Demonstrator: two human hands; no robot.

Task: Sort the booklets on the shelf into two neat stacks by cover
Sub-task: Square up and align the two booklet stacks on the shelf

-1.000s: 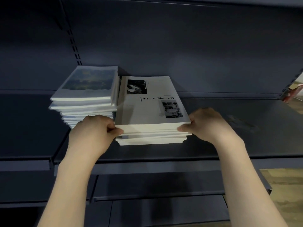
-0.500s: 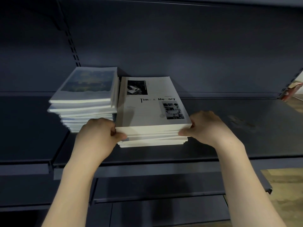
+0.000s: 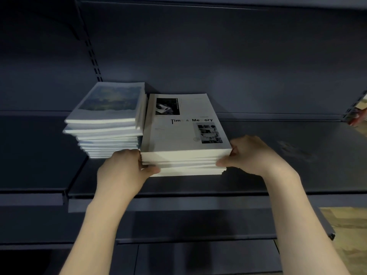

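The dark shelf (image 3: 278, 155) carries both stacks. The landscape-cover stack (image 3: 107, 124) sits at ten o'clock, the Time & Memory stack (image 3: 184, 135) just beside it at centre. Since a second ago its edges have squared up; sorting looks nearly finished. The left hand (image 3: 127, 169) and right hand (image 3: 252, 153) clasp its near corners.

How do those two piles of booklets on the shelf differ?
The left stack is topped by a blue painted-looking cover; the right stack shows "Time & Memory" with black-and-white photos. The left stack is taller and ragged, untouched; the right stack is squarer, gripped by both hands. Both sit side by side on the shelf.
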